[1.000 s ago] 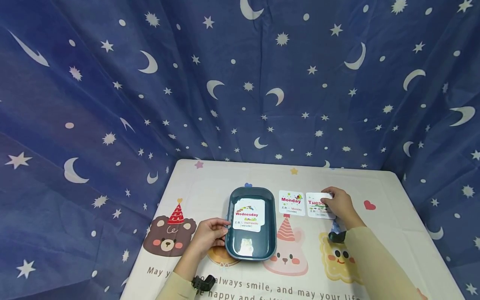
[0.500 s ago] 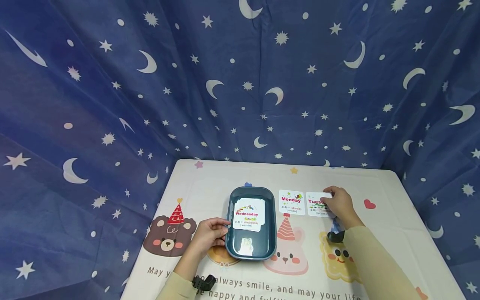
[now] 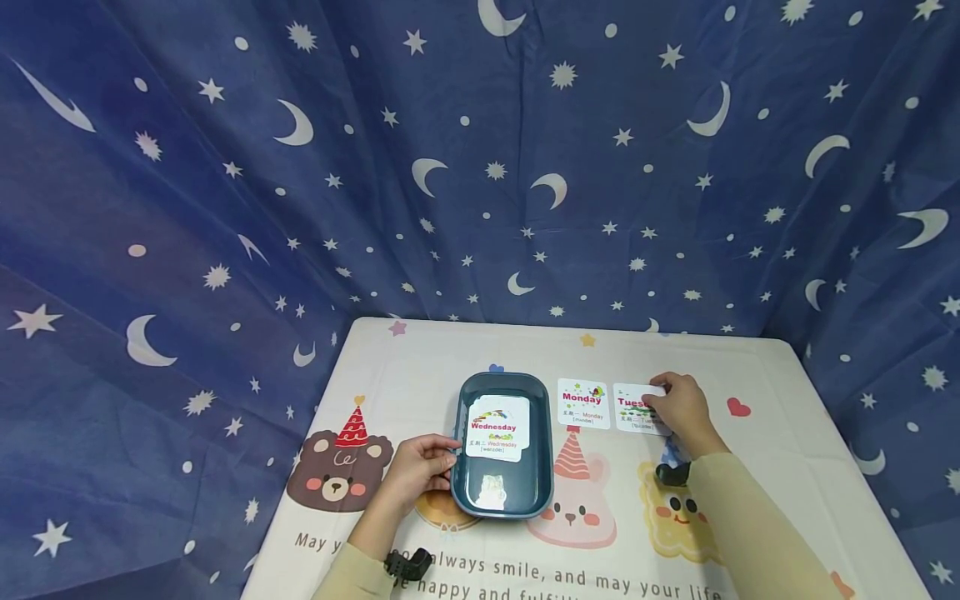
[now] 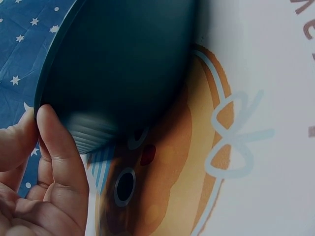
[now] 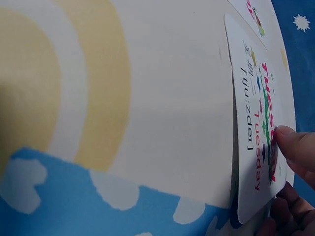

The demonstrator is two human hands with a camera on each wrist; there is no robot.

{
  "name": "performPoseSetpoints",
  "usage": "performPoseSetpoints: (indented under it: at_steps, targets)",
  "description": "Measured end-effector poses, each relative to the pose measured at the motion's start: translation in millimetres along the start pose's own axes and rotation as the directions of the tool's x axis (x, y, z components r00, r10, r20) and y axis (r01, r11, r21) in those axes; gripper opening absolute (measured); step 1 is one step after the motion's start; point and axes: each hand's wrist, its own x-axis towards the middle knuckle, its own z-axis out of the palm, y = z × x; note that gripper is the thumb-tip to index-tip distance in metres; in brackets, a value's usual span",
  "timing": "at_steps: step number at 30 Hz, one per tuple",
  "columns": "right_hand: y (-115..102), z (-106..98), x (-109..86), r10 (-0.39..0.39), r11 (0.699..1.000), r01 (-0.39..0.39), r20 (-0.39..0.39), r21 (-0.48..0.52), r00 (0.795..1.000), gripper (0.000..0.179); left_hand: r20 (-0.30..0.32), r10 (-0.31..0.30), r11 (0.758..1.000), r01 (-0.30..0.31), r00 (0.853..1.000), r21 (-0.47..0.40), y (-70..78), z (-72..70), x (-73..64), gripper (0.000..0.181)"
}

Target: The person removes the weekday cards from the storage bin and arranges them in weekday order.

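My left hand (image 3: 418, 472) pinches the left rim of a dark teal tray (image 3: 525, 492), thumb and finger on either side of the edge in the left wrist view. Inside the tray lies a Wednesday card (image 3: 495, 429), with the edge of another white card peeking out beneath it. At the right, my right hand (image 3: 682, 412) grips the right edge of a Tuesday card (image 5: 251, 137), the thumb on its printed face. The fingers hide the end of its large red word. Just left of it, a Monday card (image 3: 584, 404) lies flat on the table.
A white tablecloth (image 3: 757, 467) printed with cartoon animals, hearts and lettering covers the table. Behind and beside it hangs a dark blue curtain (image 3: 480, 217) with moons and stars, close to the table's back edge.
The Tuesday card has shifted very slightly right with my right hand, widening the narrow gap to the Monday card. The left hand and tray stay where they were.
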Motion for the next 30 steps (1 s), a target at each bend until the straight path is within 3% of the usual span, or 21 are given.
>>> performPoseSetpoints:
  at_steps: [11,22,25,30]
  targets:
    - [1,-5,-3.8,-0.009,1.0,0.009,0.005,-0.007,1.0,0.044,-0.002,0.005,1.0,-0.005,1.0,-0.001,-0.1,0.2,-0.4,0.03]
    - [-4,-11,-9.0,-0.007,0.998,0.004,0.048,0.062,0.999,0.045,0.011,0.01,1.0,-0.01,1.0,-0.012,-2.9,-1.1,0.8,0.031]
    - [-7,-11,-11.7,-0.031,0.997,0.026,0.06,0.07,0.998,0.044,0.009,0.011,1.0,-0.011,1.0,-0.007,-2.5,-1.2,0.9,0.029]
    - [-12,-8,-14.5,-0.137,0.989,0.134,0.043,0.058,0.99,0.043,0.011,0.013,1.0,-0.013,1.0,-0.007,-1.4,-1.3,0.5,0.029]
